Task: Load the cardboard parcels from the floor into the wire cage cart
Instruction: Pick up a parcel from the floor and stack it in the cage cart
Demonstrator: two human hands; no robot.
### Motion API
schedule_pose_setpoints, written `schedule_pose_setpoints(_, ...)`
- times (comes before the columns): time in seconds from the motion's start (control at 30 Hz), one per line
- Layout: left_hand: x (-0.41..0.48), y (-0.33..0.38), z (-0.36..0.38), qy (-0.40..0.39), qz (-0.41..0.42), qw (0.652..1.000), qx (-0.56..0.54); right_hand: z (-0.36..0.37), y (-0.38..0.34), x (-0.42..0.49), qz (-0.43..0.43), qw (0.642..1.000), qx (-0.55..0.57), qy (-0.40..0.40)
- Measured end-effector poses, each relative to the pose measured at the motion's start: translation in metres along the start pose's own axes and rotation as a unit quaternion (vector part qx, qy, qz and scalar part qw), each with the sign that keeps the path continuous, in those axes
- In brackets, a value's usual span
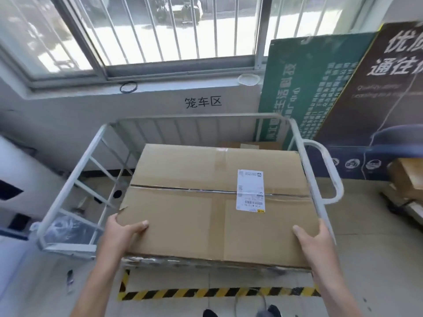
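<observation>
Cardboard parcel (206,202): large, brown and flat-topped, held at its near corners over the open top of the wire cage cart. Whether it rests on the rim cannot be told.
Left hand (123,232): grips the near left corner, where the cardboard edge is torn.
Left fingers (139,226): the thumb lies flat on the top face. The others wrap the side, out of sight.
Right hand (313,239): grips the near right corner, with the thumb on top and the rest hidden behind the edge.
Hazard tape (206,292): a yellow-and-black strip on the floor, below the parcel's near edge.
Shipping label (250,191): white, on the parcel's top face, right of centre and across the taped seam.
Wire cage cart (75,172): white tube frame. The left rail stands clear of the parcel and the right rail runs beside it.
Cart handle (332,170): a white loop on the right side.
Wall lettering (203,102): black characters behind the cart.
Green signboard (304,88): leans on the wall at far right.
Barred window (178,30): above the sill.
</observation>
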State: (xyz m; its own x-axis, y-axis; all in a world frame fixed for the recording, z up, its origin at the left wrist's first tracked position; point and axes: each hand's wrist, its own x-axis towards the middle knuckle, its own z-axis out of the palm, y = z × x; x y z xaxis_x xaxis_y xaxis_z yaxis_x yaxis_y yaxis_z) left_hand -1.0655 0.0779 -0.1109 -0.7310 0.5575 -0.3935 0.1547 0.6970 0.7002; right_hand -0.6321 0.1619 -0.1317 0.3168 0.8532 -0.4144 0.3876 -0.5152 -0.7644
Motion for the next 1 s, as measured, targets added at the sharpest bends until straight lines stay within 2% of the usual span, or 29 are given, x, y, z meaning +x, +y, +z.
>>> schedule_pose_setpoints(0.1, 0.032, -0.018, -0.030, 0.028, -0.024, 0.999, 0.025, 0.050, -0.016, -0.006, 0.006, 0.999, -0.010, -0.033)
schedule_pose_setpoints(0.3, 0.088, -0.032, -0.064, 0.045, -0.095, 0.994, 0.009, 0.129, -0.041, 0.009, 0.029, 0.996, -0.042, -0.077)
schedule_pose_setpoints(0.53, 0.155, -0.027, -0.092, 0.062, -0.112, 0.992, 0.017, 0.217, -0.077, 0.037, 0.037, 0.992, -0.022, -0.117)
schedule_pose_setpoints(0.7, 0.211, -0.033, -0.108, 0.076, -0.122, 0.990, 0.014, 0.269, -0.105, 0.040, 0.034, 0.991, -0.053, -0.115)
schedule_pose_setpoints(0.87, 0.278, -0.044, -0.115, 0.029, -0.126, 0.991, 0.019, 0.328, -0.109, 0.039, 0.074, 0.989, -0.060, -0.112)
schedule_pose_setpoints(1.0, 0.349, -0.067, -0.106, -0.039, -0.134, 0.990, 0.020, 0.372, -0.096, 0.032, 0.121, 0.986, -0.100, -0.059)
